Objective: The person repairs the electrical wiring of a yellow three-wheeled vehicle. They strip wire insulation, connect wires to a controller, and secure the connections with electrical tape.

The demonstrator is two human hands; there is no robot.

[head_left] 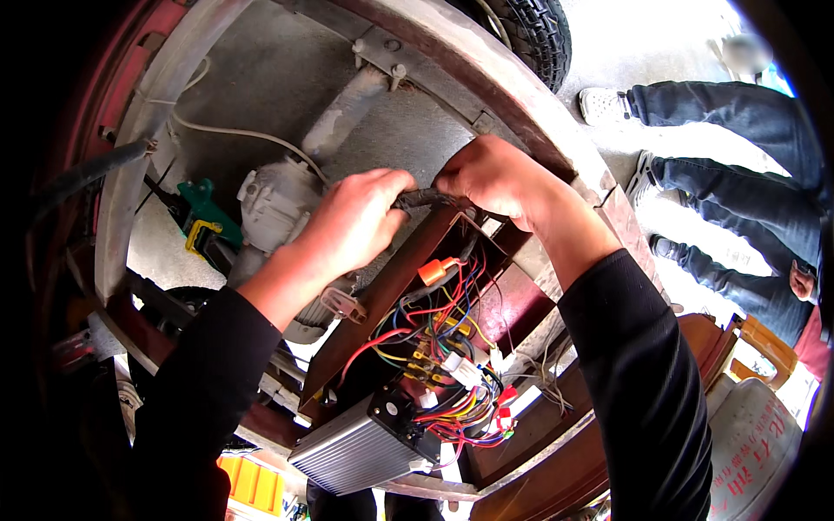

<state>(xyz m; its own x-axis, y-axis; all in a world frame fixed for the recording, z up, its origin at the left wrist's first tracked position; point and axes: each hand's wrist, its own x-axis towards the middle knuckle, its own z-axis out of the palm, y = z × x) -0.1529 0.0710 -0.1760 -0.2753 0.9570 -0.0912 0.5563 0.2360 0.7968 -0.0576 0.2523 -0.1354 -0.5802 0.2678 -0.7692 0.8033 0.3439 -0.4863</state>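
Fingers partly hide the dark cable they grip

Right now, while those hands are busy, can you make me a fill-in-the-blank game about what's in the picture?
1. A dark cable stretches ____ the left hand and the right hand.
2. Both sleeves are coloured ____.
3. Of the picture's four edges, the tire is nearest the ____ one.
4. In the picture, the green-and-yellow object is farther to the ____ than the finned metal box.

Missing words: between; black; top; left.
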